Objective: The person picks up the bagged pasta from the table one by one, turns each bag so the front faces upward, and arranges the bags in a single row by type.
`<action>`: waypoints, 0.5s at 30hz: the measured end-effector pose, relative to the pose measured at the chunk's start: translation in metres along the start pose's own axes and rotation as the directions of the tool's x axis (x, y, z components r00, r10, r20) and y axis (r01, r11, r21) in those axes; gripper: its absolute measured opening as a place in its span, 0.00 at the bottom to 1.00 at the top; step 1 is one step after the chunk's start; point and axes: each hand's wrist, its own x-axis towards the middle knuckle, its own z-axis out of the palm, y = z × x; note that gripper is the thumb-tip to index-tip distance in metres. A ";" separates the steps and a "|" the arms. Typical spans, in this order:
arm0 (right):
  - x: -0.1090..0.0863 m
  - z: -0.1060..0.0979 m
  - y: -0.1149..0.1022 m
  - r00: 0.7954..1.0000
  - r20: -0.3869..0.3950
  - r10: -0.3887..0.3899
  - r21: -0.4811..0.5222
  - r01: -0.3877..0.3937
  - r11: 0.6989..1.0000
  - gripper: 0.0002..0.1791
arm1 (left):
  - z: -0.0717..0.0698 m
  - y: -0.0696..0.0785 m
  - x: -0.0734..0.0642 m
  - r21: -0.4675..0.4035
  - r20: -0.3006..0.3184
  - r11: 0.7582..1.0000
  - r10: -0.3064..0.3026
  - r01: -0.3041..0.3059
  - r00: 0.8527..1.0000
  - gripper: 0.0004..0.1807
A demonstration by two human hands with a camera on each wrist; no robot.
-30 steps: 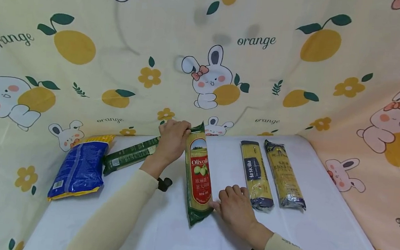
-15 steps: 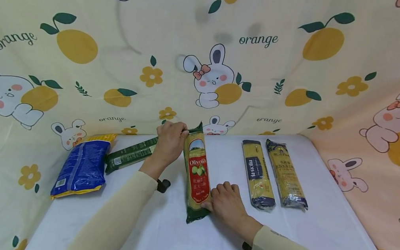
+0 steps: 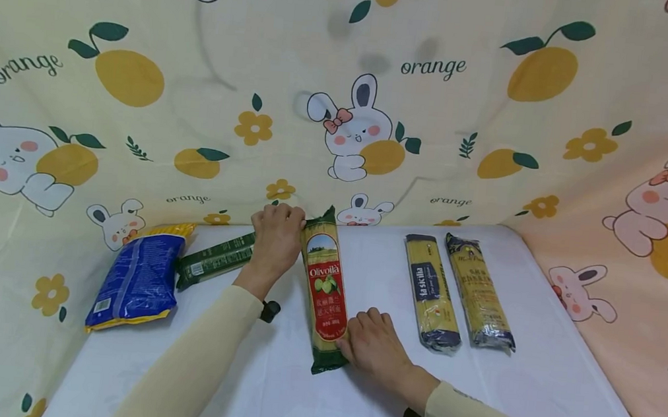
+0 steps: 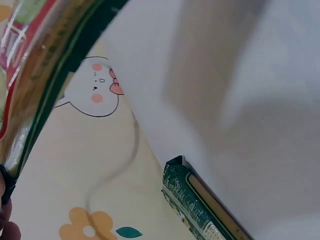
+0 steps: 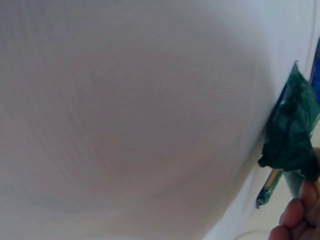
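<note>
A packet of spaghetti point(image 3: 327, 287) with a red Olivoilà label and green ends stands tilted over the middle of the table. My left hand point(image 3: 275, 240) pinches its top end at the left corner; in the left wrist view the fingertips point(image 4: 9, 232) show at that corner. Low on the packet's right side, my right hand point(image 3: 378, 348) grips the edge with the thumb on the front. The right wrist view shows the crumpled green bottom end point(image 5: 292, 127) beside the curled fingers point(image 5: 295, 217). Behind my left hand lies a second green packet point(image 3: 216, 261), its far end hidden.
On the left a blue and yellow bag point(image 3: 137, 277) leans near the cloth backdrop. Two yellow pasta packets, one with a dark blue label point(image 3: 433, 297) and one with dark ends point(image 3: 480, 294), lie side by side at the right on the white tabletop point(image 3: 538, 398).
The Olivoilà packet's top has shifted slightly left with my left hand. My right hand has moved left along with the packet's lower end, its thumb now over the front.
</note>
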 end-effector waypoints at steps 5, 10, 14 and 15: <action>-0.008 -0.006 0.002 0.999 0.024 0.047 0.006 -0.047 0.999 0.19 | 0.012 0.000 0.001 0.067 -0.079 0.987 0.154 -0.149 0.985 0.08; -0.018 -0.015 0.006 0.994 0.038 0.105 0.011 -0.106 0.994 0.20 | 0.022 0.007 0.004 0.171 0.007 0.965 0.202 -0.200 0.979 0.07; -0.024 -0.022 0.007 0.987 0.065 0.148 0.037 -0.151 0.988 0.20 | 0.028 0.017 0.009 0.229 0.134 0.953 0.174 -0.201 0.976 0.07; -0.025 -0.024 0.007 0.985 0.072 0.156 0.043 -0.160 0.986 0.20 | 0.030 0.019 0.010 0.237 0.163 0.950 0.166 -0.202 0.973 0.07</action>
